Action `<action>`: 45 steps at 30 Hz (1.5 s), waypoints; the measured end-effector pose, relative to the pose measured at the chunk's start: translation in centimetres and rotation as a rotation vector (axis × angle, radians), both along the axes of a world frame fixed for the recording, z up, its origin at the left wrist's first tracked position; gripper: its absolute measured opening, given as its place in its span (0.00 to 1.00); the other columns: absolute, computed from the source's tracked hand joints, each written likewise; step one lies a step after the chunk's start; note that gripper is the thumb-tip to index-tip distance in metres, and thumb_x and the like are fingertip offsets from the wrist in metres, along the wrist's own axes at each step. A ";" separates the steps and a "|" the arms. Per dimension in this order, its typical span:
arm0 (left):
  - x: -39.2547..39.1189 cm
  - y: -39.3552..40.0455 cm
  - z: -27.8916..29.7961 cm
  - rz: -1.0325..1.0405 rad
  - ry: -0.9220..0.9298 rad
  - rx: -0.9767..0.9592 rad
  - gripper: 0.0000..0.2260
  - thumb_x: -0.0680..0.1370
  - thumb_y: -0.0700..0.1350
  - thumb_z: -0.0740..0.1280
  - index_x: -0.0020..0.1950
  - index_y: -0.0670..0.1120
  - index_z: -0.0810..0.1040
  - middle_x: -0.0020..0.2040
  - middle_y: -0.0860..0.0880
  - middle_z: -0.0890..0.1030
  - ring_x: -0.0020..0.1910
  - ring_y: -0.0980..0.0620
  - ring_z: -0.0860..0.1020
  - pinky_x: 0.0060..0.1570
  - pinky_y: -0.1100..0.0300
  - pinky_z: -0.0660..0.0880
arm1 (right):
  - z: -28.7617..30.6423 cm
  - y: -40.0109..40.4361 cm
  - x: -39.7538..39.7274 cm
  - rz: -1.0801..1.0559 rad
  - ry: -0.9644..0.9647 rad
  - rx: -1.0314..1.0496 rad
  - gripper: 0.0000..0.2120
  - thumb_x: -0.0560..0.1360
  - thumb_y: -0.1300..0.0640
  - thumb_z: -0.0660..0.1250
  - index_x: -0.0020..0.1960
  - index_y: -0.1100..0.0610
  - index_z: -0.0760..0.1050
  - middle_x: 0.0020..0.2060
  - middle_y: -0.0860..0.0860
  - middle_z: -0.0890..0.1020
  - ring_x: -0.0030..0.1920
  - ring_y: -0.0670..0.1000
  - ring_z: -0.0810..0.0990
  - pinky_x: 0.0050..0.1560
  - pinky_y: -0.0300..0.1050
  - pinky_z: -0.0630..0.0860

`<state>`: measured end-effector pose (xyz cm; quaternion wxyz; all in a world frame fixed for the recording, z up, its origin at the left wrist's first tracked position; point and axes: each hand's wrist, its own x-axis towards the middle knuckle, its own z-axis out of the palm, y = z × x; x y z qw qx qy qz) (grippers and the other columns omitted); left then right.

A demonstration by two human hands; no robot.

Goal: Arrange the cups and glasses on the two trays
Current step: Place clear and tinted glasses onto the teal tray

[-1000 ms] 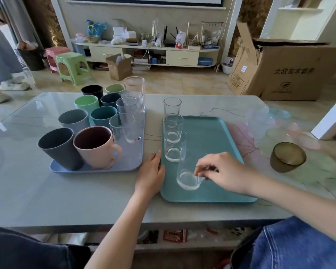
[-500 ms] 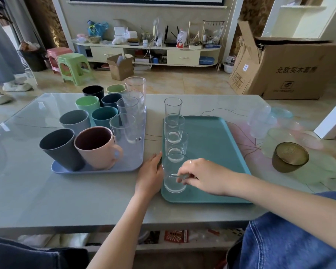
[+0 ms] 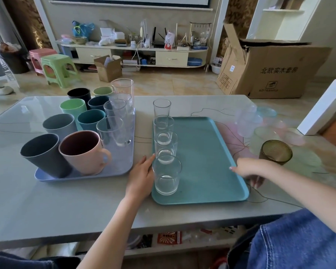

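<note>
- Our left hand (image 3: 142, 176) lies flat with straight fingers on the grey tabletop (image 3: 66, 200), pressed against the left edge of the teal rectangular tray (image 3: 206, 152); our right hand (image 3: 248, 169) reaches past that tray's right edge with loosely curled fingers, holding nothing.
- Done so far, by our reckoning: the pale lilac rectangular tray (image 3: 124, 164) looks full, carrying the coloured plastic cups, the pink handled mug (image 3: 83, 152) and a row of tall clear tumblers (image 3: 116, 121).
- On the teal tray three short clear glasses (image 3: 166, 174) stand in a line down its left side; a fourth clear glass (image 3: 161, 109) stands just behind the tray's far edge, on the table as far as we can tell.
- Left to do: the amber ribbed glass (image 3: 275, 152) waits on the table near our right hand, and faint pastel translucent cups (image 3: 248, 121) sit beyond it, too washed out to count.
- Most of the teal tray lies bare, so we see nothing in the way there.
- Thin dark cord (image 3: 260, 200) trails across the table beside the tray; we judge it could snag.
</note>
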<state>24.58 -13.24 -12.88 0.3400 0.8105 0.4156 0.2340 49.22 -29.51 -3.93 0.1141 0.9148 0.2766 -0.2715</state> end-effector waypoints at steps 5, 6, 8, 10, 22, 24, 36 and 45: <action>0.3 0.7 -0.9 -0.006 0.032 0.021 0.19 0.80 0.45 0.56 0.71 0.56 0.67 0.74 0.48 0.65 0.74 0.52 0.60 0.70 0.60 0.60 | -1.6 0.2 0.8 -0.021 0.048 0.108 0.16 0.82 0.54 0.55 0.60 0.67 0.67 0.32 0.62 0.76 0.23 0.54 0.73 0.20 0.43 0.74; 0.4 0.8 -1.0 -0.005 0.043 0.028 0.20 0.80 0.45 0.56 0.72 0.57 0.66 0.74 0.49 0.65 0.74 0.52 0.60 0.69 0.60 0.60 | -1.6 0.2 1.0 -0.021 0.040 0.139 0.14 0.82 0.54 0.55 0.57 0.66 0.67 0.32 0.61 0.76 0.23 0.53 0.73 0.19 0.41 0.73; 0.6 1.1 -1.2 0.005 0.067 0.038 0.20 0.80 0.45 0.55 0.72 0.58 0.65 0.75 0.50 0.64 0.74 0.52 0.61 0.68 0.59 0.61 | -1.6 0.5 1.3 0.002 0.011 0.184 0.14 0.82 0.54 0.55 0.57 0.65 0.69 0.35 0.60 0.78 0.24 0.52 0.73 0.22 0.41 0.72; 0.9 1.3 -1.2 0.023 0.077 0.023 0.20 0.80 0.46 0.55 0.72 0.59 0.64 0.75 0.50 0.63 0.74 0.51 0.60 0.68 0.58 0.62 | -1.6 0.8 1.3 0.026 -0.010 0.193 0.16 0.82 0.54 0.55 0.60 0.65 0.70 0.41 0.62 0.80 0.25 0.53 0.73 0.25 0.42 0.71; 1.1 1.1 -1.1 0.061 0.075 0.030 0.20 0.81 0.45 0.53 0.71 0.61 0.64 0.74 0.54 0.64 0.74 0.53 0.62 0.69 0.57 0.63 | 5.5 5.2 7.0 0.196 -0.559 0.481 0.09 0.78 0.63 0.57 0.57 0.60 0.72 0.53 0.60 0.79 0.54 0.61 0.77 0.45 0.47 0.70; 1.0 1.0 -1.0 0.066 0.072 0.035 0.20 0.81 0.45 0.53 0.71 0.60 0.65 0.74 0.54 0.64 0.73 0.53 0.62 0.69 0.57 0.63 | 5.4 5.8 8.8 0.200 -0.648 0.402 0.10 0.77 0.63 0.59 0.58 0.61 0.71 0.55 0.63 0.79 0.59 0.62 0.74 0.50 0.50 0.70; 1.0 0.7 -0.8 0.090 0.057 0.028 0.20 0.81 0.44 0.54 0.70 0.60 0.67 0.74 0.50 0.65 0.73 0.53 0.62 0.66 0.60 0.63 | 2.6 8.0 10.7 0.207 -0.596 0.175 0.13 0.71 0.68 0.62 0.53 0.58 0.75 0.53 0.58 0.80 0.58 0.58 0.75 0.55 0.49 0.65; 0.9 0.2 -0.3 0.100 0.028 0.003 0.19 0.80 0.44 0.55 0.69 0.59 0.69 0.74 0.48 0.64 0.73 0.51 0.63 0.66 0.62 0.61 | 3.3 9.3 9.6 0.321 -0.675 0.453 0.12 0.73 0.71 0.59 0.51 0.60 0.75 0.48 0.60 0.80 0.48 0.60 0.78 0.53 0.51 0.72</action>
